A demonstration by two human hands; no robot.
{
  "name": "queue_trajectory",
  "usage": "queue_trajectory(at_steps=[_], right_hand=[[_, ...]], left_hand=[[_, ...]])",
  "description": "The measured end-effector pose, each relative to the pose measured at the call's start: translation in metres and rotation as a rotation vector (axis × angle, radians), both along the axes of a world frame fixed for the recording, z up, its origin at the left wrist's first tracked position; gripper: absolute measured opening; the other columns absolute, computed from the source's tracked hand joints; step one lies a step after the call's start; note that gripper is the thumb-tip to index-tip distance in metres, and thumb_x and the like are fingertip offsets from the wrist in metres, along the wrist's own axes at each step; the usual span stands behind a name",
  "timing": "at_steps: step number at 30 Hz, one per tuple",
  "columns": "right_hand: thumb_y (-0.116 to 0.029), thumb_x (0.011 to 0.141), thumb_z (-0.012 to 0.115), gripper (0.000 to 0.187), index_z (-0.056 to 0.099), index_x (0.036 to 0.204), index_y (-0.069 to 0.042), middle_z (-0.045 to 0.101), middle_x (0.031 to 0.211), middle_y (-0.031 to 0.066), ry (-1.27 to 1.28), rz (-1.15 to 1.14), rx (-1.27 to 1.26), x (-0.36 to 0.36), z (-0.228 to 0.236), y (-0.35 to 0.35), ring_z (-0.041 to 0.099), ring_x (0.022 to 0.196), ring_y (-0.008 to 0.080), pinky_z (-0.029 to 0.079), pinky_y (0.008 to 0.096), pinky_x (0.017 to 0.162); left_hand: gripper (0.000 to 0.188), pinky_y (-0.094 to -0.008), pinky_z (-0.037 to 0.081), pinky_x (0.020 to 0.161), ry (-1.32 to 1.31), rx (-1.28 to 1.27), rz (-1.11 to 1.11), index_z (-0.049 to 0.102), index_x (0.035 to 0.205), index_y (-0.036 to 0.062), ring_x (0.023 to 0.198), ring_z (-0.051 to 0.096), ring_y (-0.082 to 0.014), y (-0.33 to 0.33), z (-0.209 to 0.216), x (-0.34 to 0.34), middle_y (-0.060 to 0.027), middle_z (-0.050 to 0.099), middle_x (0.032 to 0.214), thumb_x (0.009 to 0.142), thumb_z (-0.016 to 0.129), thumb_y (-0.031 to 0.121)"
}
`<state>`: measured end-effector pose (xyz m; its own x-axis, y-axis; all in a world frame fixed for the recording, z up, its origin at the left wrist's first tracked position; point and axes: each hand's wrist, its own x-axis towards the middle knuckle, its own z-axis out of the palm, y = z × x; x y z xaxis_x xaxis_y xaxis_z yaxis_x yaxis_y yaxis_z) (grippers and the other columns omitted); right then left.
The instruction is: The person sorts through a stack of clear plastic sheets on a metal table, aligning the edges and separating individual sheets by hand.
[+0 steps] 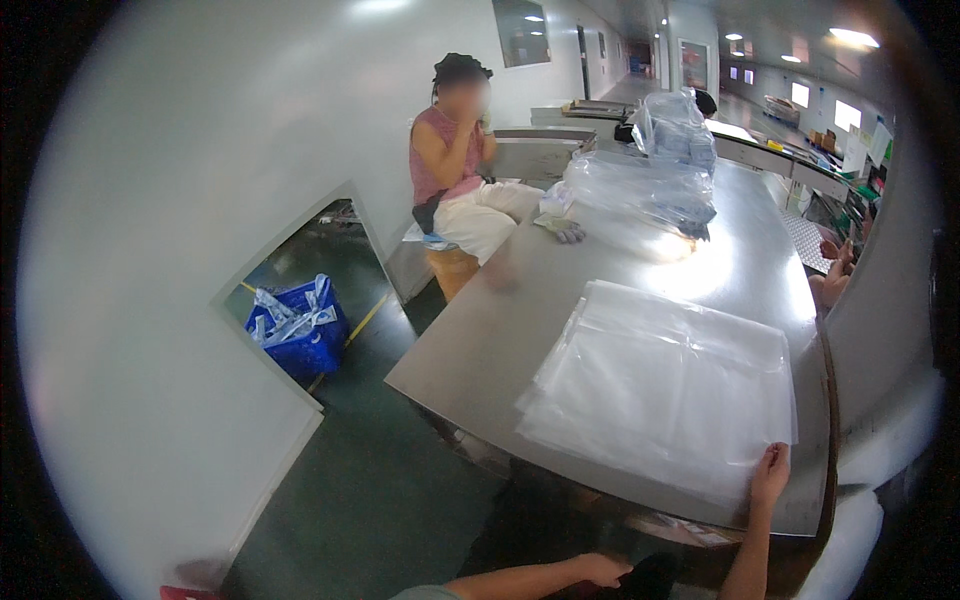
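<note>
A stack of clear plastic sheets or bags (660, 390) lies flat on the near part of the metal table (460, 370), its layers slightly uneven at the left edge. My right hand (770, 474) is at the stack's near right corner, with its fingers closed on the edge of the plastic sheets. Below the table's front edge, my left hand (604, 570) rests low, next to something dark. Its fingers are too small and hidden to read, and I see nothing in it.
A seated person (450, 170) is beside the table's left side, hands raised. Work gloves (562, 228) lie near them. Bulging clear plastic bags (640, 180) are piled at the far end. A blue crate (300, 335) stands in the wall opening. Another person's hands (835, 270) show at right.
</note>
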<state>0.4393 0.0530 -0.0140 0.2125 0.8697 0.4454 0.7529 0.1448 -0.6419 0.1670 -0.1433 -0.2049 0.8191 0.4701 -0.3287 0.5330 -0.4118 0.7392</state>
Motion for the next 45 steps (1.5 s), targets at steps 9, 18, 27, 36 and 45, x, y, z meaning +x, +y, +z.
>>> queue_trajectory(at_steps=[9,18,27,36,45], right_hand=[[-0.014,0.092,0.068,0.038,0.06,0.126,0.001,0.067,0.11,0.0187,-0.104,0.025,-0.058,0.018,0.004,-0.008,0.065,0.102,0.0332,0.051,0.0422,0.089],[-0.023,0.092,0.07,0.055,0.051,0.136,0.004,0.055,0.136,0.0256,-0.217,-0.077,0.007,0.024,-0.007,-0.038,0.05,0.128,0.0449,0.039,0.0522,0.11],[-0.032,0.101,0.064,0.054,0.055,0.137,0.006,0.049,0.145,0.0275,-0.352,-0.138,-0.31,0.001,0.013,-0.033,0.045,0.137,0.0431,0.04,0.051,0.114],[-0.031,0.102,0.06,0.049,0.06,0.131,0.008,0.056,0.139,0.0263,-0.451,-0.137,-0.186,0.02,-0.011,-0.02,0.052,0.129,0.0435,0.041,0.0491,0.11],[-0.027,0.102,0.061,0.042,0.058,0.134,0.001,0.058,0.134,0.0242,-0.483,-0.083,-0.03,0.055,-0.039,-0.01,0.055,0.123,0.0429,0.047,0.0496,0.102]], left_hand=[[0.064,-0.0446,0.044,0.107,0.025,-0.084,-0.069,0.048,0.142,-0.0045,0.128,0.054,-0.0423,0.011,-0.033,0.012,-0.0287,0.055,0.137,0.091,0.07,0.027],[0.066,-0.0452,0.042,0.109,0.001,-0.181,-0.024,0.044,0.147,-0.0015,0.132,0.052,-0.0411,0.006,-0.02,0.012,-0.027,0.052,0.144,0.093,0.067,0.03],[0.068,-0.0469,0.041,0.109,-0.03,-0.077,0.004,0.044,0.149,0.0015,0.135,0.049,-0.0393,-0.004,-0.032,0.004,-0.0246,0.049,0.149,0.094,0.066,0.035],[0.05,-0.0482,0.049,0.098,-0.014,-0.059,0.054,0.059,0.124,-0.0009,0.119,0.06,-0.0411,0.0,0.029,-0.006,-0.0256,0.062,0.127,0.09,0.071,0.033],[0.054,-0.0512,0.048,0.101,0.023,-0.184,0.043,0.057,0.128,-0.0018,0.123,0.058,-0.0417,0.01,0.059,-0.008,-0.0259,0.061,0.13,0.088,0.071,0.032]])
